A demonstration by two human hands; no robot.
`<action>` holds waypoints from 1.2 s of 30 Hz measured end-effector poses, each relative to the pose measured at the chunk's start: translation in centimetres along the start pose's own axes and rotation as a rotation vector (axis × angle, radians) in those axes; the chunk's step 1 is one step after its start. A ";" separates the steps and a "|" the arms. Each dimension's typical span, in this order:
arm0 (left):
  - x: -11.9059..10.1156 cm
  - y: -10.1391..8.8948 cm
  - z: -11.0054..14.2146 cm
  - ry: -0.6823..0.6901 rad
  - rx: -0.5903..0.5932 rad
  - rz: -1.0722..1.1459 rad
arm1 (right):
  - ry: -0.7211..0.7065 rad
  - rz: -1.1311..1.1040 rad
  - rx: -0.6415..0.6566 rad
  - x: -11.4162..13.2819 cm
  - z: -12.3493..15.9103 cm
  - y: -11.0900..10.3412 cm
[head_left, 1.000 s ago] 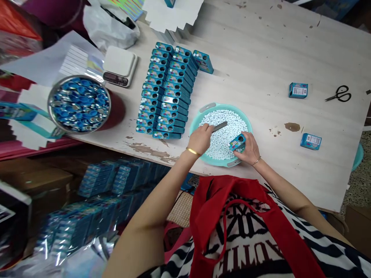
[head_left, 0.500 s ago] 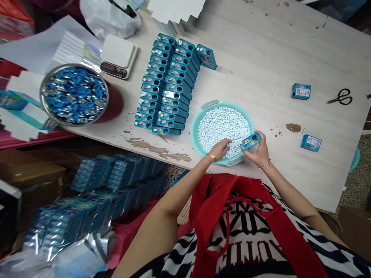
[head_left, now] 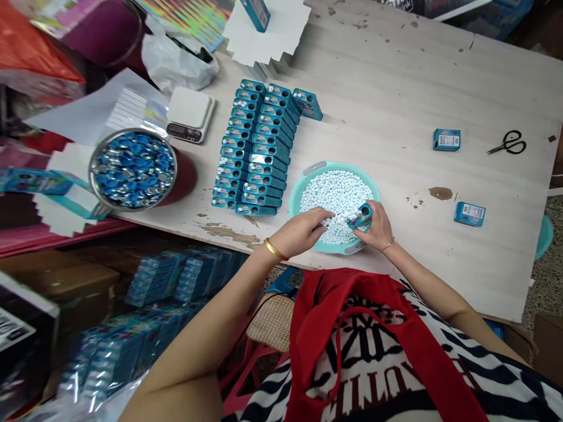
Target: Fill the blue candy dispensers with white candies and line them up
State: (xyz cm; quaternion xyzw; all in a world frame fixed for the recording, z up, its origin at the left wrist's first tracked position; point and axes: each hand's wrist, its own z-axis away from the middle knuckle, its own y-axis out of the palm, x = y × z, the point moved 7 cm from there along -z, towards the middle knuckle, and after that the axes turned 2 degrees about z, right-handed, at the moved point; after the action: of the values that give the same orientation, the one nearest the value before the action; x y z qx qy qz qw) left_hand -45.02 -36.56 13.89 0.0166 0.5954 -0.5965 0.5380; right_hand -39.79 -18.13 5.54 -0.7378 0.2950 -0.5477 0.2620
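Note:
My left hand (head_left: 301, 230) is closed, its fingertips over the turquoise basin (head_left: 295, 196). It grips a small grey scoop, now mostly hidden by the fingers and by white pellets heaped at its tip. Those pellets reach the mouth of a small blue box (head_left: 363, 215), which my right hand (head_left: 377, 227) holds tilted over the basin's right side. Small white candy-like pellets (head_left: 332, 187) fill much of the basin. Two tight rows of similar blue boxes (head_left: 264, 146) stand left of it, with round dark holes in their tops.
A pot (head_left: 182, 176) of blue-and-silver pieces and a white scale (head_left: 191, 108) stand on the left. Two blue boxes (head_left: 447, 139) and black scissors (head_left: 508, 142) lie to the right. White card sheets (head_left: 268, 35) are stacked at the back. Wrapped boxes (head_left: 153, 275) sit below the table's edge.
My left hand dipped the scoop into the pellets, then came up with a load at the box's mouth. My right hand swung the box right, then back left over the basin. The view shifted.

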 end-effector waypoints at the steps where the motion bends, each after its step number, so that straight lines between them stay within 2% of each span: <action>1: -0.9 -0.3 -0.2 -0.017 0.030 -0.074 | -0.019 0.004 0.004 0.3 -0.1 0.3; 6: -5.4 -1.1 -1.2 -0.193 0.154 -0.477 | -0.051 0.005 0.015 1.3 -0.2 1.5; 9: -8.1 -1.8 -1.3 -0.191 0.152 -0.605 | -0.016 -0.026 0.022 1.2 -0.1 2.0; 11: -8.8 -2.1 -1.1 -0.176 0.142 -0.643 | 0.012 -0.040 0.006 1.1 0.1 2.1; 14: -7.7 -2.1 -1.5 -0.168 0.055 -0.585 | 0.057 -0.034 -0.018 0.9 0.4 2.1; 17: -5.2 -0.7 -3.5 -0.165 -0.040 -0.413 | 0.091 -0.029 -0.024 1.0 0.2 2.3; 20: -3.3 1.2 -6.4 -0.158 -0.001 -0.323 | 0.121 -0.071 -0.031 0.9 -1.0 2.2; 22: -2.5 1.1 -8.2 -0.127 0.017 -0.301 | 0.101 -0.121 -0.011 0.1 -2.5 1.3; 23: -1.9 0.3 -9.1 -0.105 0.003 -0.293 | 0.072 -0.140 0.009 -0.8 -3.5 0.6; 25: -0.1 -2.5 -10.9 -0.073 -0.067 -0.296 | 0.000 -0.132 0.061 -4.1 -6.0 -1.5; 26: 1.3 -4.4 -11.9 -0.070 -0.110 -0.312 | 0.002 -0.092 0.062 -6.9 -7.5 -3.0; 28: 5.0 -8.3 -14.2 -0.096 -0.188 -0.374 | 0.090 0.070 0.057 -14.2 -10.6 -6.4; 31: 11.8 -13.1 -18.2 -0.180 -0.202 -0.522 | 0.329 0.407 0.181 -26.5 -14.6 -10.8; 33: 16.1 -14.9 -21.0 -0.235 -0.139 -0.613 | 0.437 0.570 0.328 -32.8 -16.3 -12.6; 36: 21.2 -16.0 -24.2 -0.287 -0.047 -0.697 | 0.490 0.665 0.510 -38.5 -18.0 -13.2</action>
State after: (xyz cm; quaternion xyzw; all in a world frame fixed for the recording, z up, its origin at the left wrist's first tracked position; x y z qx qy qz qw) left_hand -79.53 -36.77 4.00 -0.2831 0.4975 -0.7260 0.3811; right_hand -63.92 17.64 -5.53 -0.3651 0.4241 -0.6468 0.5181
